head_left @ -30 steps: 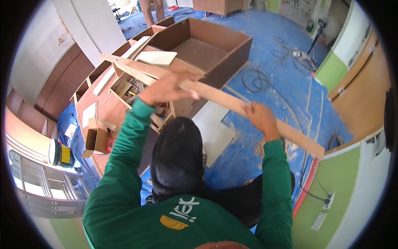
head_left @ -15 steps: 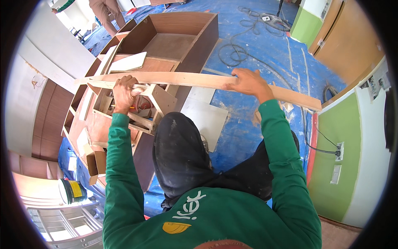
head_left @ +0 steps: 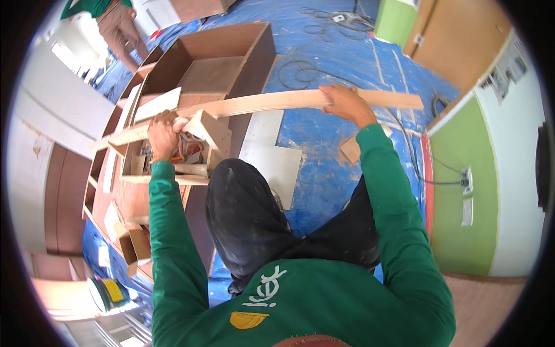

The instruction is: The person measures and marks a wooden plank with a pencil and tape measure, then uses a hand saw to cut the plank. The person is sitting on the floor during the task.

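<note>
A long, pale wooden strip [head_left: 266,103] spans from the cabinet on the left out over the blue floor sheet. My left hand [head_left: 164,135] is closed round it above a wooden toolbox [head_left: 191,180]; part of that grip is hidden by the knuckles. Farther right, my right hand [head_left: 349,106] grips the strip, fingers over its far edge and thumb beneath. The toolbox has a triangular end panel and holds several tools that I cannot tell apart. It rests on the brown cabinet [head_left: 245,68], which lies on its back beside my bent knee.
White boards [head_left: 270,162] lie on the floor sheet. A small cardboard box [head_left: 136,244] stands on the cabinet's near end, with a bucket [head_left: 108,294] close by. A cable [head_left: 413,156] runs to a socket on the green wall [head_left: 462,231]. Another person [head_left: 115,29] stands at the far left.
The strip's right end has swung up and away from me, with my right hand still on it. The whole view has shifted slightly, and more of the other person shows.
</note>
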`<action>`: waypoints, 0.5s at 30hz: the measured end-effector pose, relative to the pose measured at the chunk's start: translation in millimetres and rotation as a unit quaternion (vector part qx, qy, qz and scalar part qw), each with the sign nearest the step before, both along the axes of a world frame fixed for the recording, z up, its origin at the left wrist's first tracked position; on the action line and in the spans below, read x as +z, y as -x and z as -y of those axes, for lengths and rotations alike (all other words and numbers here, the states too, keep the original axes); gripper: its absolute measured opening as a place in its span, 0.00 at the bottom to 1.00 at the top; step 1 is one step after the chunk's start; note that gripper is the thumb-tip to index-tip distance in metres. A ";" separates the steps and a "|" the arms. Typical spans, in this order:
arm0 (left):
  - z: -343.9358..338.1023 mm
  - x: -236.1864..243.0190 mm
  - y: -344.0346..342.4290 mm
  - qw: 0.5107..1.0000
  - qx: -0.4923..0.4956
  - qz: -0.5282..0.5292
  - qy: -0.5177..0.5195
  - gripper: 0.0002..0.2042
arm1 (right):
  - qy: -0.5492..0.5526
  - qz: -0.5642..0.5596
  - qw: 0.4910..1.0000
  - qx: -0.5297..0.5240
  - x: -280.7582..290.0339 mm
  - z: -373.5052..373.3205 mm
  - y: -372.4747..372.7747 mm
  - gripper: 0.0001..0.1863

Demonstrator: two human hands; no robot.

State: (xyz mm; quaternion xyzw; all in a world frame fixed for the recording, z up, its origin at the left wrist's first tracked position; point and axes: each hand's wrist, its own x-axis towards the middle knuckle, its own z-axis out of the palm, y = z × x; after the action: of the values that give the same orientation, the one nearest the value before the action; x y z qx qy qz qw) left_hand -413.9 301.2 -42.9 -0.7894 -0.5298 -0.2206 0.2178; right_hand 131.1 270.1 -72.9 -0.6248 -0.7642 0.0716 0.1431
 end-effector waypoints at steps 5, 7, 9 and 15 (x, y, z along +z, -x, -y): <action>-7.6 -1.7 4.7 1.000 0.004 -0.012 -0.009 0.37 | 0.041 0.020 0.999 0.011 2.6 -30.0 7.3 0.41; -3.8 4.5 -1.2 1.000 0.019 -0.003 0.013 0.38 | 0.041 0.017 0.999 0.006 5.7 -33.2 10.6 0.41; -0.6 19.3 0.8 0.997 -0.018 0.024 0.069 0.36 | 0.057 0.018 0.998 -0.001 10.8 -37.1 13.2 0.42; 36.2 78.3 -116.4 0.985 -0.138 0.060 0.082 0.31 | -0.044 0.061 0.996 -0.046 22.7 -23.7 14.4 0.45</action>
State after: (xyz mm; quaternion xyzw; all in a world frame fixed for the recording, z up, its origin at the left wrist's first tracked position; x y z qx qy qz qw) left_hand -297.5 265.0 35.4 -0.8557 -0.4441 -0.2510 0.0875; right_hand 116.7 293.7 -50.1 -0.6555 -0.7445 -0.0074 0.1265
